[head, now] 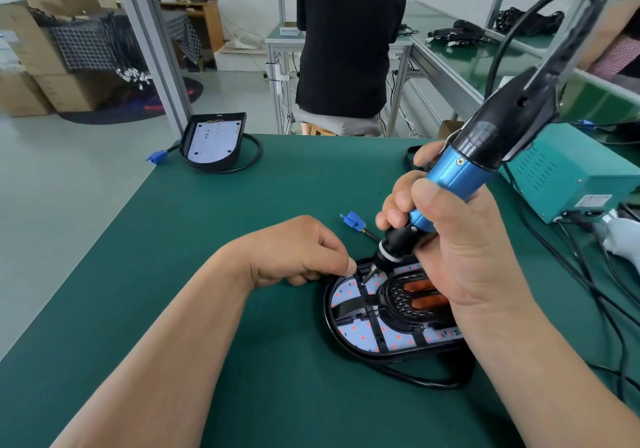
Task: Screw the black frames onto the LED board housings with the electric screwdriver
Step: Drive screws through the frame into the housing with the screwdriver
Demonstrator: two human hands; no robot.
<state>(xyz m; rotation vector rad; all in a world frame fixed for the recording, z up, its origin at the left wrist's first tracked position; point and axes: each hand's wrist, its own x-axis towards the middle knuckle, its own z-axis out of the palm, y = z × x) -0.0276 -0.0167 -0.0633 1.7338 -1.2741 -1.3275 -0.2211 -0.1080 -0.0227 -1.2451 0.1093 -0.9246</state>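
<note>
The LED board housing (pixel 331 323) lies flat on the green desk (pixel 166 274), lower right of centre. The black frame (pixel 375 324) sits inside it over the white LED board (pixel 349 330), which is dotted with red.

The right hand (pixel 460 250) is wrapped round the electric screwdriver (pixel 457 174), which tilts toward the upper right. The bit tip touches the black frame at the upper left part of the housing.

The left hand (pixel 298 250) rests on the desk just left of the housing. Its fingers are curled, and the forefinger tip and thumb are drawn together at the housing rim beside the bit. Whether they pinch anything cannot be told.

A blue connector (pixel 353 221) lies just above the housing. A second housing (pixel 214 139), propped at a tilt, is at the far left edge of the desk. A teal power unit (pixel 568 177) stands at the right edge of the frame.
</note>
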